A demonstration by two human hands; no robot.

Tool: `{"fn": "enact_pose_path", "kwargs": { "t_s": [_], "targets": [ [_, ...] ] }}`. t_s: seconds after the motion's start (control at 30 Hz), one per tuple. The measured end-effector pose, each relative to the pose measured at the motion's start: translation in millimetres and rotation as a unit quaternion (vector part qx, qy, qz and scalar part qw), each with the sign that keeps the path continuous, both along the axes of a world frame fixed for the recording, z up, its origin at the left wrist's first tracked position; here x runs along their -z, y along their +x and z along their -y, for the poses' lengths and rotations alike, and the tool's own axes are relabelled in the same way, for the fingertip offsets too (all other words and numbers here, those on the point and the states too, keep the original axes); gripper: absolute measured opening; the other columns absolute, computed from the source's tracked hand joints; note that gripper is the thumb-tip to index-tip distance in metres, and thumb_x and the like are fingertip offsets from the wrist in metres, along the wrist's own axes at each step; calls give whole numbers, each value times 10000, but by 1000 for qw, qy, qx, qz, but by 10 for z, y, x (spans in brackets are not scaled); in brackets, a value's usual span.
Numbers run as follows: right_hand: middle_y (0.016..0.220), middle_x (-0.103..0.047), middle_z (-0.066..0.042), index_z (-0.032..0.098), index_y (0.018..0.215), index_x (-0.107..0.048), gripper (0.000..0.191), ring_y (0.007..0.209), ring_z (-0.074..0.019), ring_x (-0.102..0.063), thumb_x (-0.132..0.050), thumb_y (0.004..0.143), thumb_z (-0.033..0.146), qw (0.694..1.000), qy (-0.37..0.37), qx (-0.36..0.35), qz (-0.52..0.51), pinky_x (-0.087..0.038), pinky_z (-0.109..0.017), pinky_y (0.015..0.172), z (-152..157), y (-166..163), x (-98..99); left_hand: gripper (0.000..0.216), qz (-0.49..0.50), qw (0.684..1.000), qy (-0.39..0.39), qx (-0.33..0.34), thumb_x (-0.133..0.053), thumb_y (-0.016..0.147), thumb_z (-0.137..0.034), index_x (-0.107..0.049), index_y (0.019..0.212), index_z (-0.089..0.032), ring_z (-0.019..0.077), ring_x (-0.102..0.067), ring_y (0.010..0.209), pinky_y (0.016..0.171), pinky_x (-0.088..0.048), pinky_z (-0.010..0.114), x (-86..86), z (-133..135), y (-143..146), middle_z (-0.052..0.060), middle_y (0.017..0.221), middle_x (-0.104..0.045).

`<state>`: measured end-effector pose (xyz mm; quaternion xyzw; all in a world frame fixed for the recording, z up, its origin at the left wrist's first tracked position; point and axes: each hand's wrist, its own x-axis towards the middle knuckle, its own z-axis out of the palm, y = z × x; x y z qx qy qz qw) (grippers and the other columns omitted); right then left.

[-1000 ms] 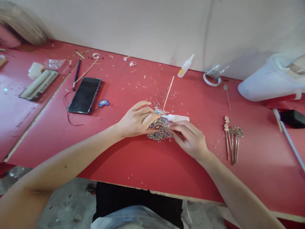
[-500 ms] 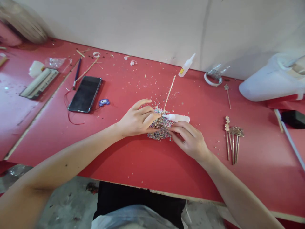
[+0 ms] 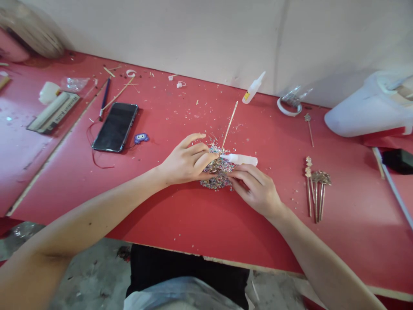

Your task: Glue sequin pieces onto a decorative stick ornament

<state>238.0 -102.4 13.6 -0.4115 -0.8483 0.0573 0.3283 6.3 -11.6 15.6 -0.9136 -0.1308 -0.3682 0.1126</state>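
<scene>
My left hand (image 3: 189,159) reaches over a pile of small glittery rhinestones (image 3: 217,183), its thumb and index finger closed around the decorated end of a hair stick. The thin golden shaft of the hair stick (image 3: 229,125) points up and away from the fingers, and a gold ornament partly shows beneath them. At the pile's right edge, my right hand (image 3: 256,187) pinches thumb and fingertips together; whatever is between them is too small to tell. Just above those fingers lies a white glue bottle (image 3: 243,160), nozzle toward my left fingertips.
Finished-looking hair sticks (image 3: 319,189) lie at right. A second glue bottle (image 3: 253,88), a tape roll (image 3: 289,106) and a white container (image 3: 364,107) are along the wall. Leftward are a phone (image 3: 115,127), a purple charm (image 3: 141,137), a brush (image 3: 105,99) and a knife box (image 3: 54,113).
</scene>
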Motion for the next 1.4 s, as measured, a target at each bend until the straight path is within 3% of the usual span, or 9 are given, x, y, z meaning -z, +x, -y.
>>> {"fn": "enact_pose_path", "kwargs": {
  "t_s": [0.33,0.57,0.83,1.4],
  "targets": [
    [859,-636,-33,215,902,-634,107,794,-155,-618,-625,865,115,979,-146,35,-141,-501,-284,691,3,-35,-71,332,-7,1000,-17,17,-543,929,-478,-521,1042,-167,170,-653,771,1000,-476,457,38,-7,0,28,779,-673],
    [834,-633,-27,216,871,-640,49,748,-143,-589,-607,895,189,962,-209,55,-167,-457,-266,632,23,-14,-108,342,-10,998,-21,50,-542,932,-469,-534,1024,-140,174,-655,766,1003,-471,477,34,1,21,60,814,-691],
    [799,-638,-16,220,830,-641,118,733,-151,-581,-605,902,306,923,-315,80,-205,-453,-271,653,15,-15,-78,339,-26,996,-57,64,-541,929,-479,-518,1065,-169,183,-665,805,1036,-436,486,47,12,15,56,865,-700],
    [780,-634,-17,217,820,-638,150,713,-153,-574,-613,887,349,913,-330,112,-214,-449,-274,645,23,-37,-57,376,-16,997,-41,57,-552,923,-486,-529,1060,-136,180,-659,773,1024,-445,485,50,10,26,66,835,-702]
  ]
}}
